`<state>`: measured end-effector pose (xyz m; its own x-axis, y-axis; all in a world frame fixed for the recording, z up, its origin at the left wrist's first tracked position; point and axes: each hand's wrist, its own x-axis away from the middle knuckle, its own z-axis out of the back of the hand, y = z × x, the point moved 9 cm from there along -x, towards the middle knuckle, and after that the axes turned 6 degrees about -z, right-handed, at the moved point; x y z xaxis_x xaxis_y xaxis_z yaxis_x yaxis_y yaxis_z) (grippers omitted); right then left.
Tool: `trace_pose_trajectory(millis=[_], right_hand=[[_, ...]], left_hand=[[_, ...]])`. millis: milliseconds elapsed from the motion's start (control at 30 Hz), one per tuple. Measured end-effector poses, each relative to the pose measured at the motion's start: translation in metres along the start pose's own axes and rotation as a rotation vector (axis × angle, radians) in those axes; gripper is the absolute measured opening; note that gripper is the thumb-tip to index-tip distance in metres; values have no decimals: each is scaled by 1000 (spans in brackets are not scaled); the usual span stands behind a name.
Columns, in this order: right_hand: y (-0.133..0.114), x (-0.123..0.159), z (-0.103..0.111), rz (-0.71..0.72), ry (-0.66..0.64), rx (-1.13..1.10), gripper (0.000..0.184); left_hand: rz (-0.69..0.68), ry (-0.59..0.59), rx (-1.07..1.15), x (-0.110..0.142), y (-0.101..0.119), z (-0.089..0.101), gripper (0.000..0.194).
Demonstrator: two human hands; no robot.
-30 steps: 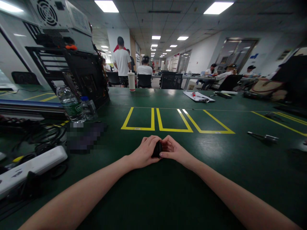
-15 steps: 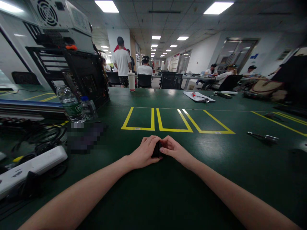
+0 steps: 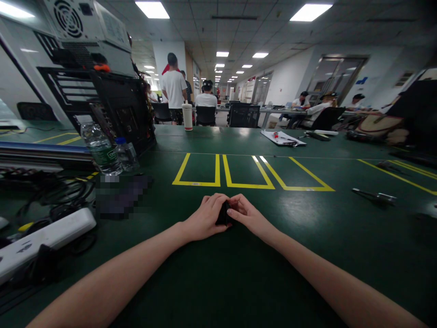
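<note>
Both of my hands meet around a small black object (image 3: 223,214) low over the green table (image 3: 239,278). My left hand (image 3: 206,217) is closed on its left side, fingers over the top and thumb below. My right hand (image 3: 248,215) has its thumb and bent fingers at the object's right edge, pinching there. Much of the object lies behind the fingers, so its kind cannot be made out. Beyond the hands, yellow tape outlines (image 3: 251,186) mark the tabletop.
At left stand a water bottle (image 3: 102,150), a smaller blue-capped bottle (image 3: 125,155), an open computer case (image 3: 119,109), a white power strip (image 3: 48,246) and cables. To the right lie a metal tool (image 3: 375,197) and a clipboard (image 3: 283,138). A tumbler (image 3: 187,116) stands at the back.
My right hand has shifted very slightly at the black object's edge. My left hand keeps its hold, and the table things stay put.
</note>
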<state>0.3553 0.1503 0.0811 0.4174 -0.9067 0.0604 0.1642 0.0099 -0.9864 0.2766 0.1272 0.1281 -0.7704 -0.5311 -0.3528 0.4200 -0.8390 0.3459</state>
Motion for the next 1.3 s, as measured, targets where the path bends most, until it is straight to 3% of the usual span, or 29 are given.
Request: trace_pose_trajectory(millis=[133, 367, 600, 967, 1300], right_hand=[[-1, 1, -1, -4, 6, 75, 22], [-2, -1, -5, 80, -77, -45, 31], [-2, 1, -3, 48, -2, -16, 17], [-4, 2, -5, 26, -37, 20, 27], [-5, 0, -2, 62, 9, -31, 16]], left_hand=[[-3, 3, 0, 0, 1, 1, 53], [11, 24, -38, 2, -2, 1, 53], [1, 18, -32, 2, 0, 2, 53], [45, 36, -13, 0, -2, 3, 52], [38, 29, -16, 0, 5, 8, 52]])
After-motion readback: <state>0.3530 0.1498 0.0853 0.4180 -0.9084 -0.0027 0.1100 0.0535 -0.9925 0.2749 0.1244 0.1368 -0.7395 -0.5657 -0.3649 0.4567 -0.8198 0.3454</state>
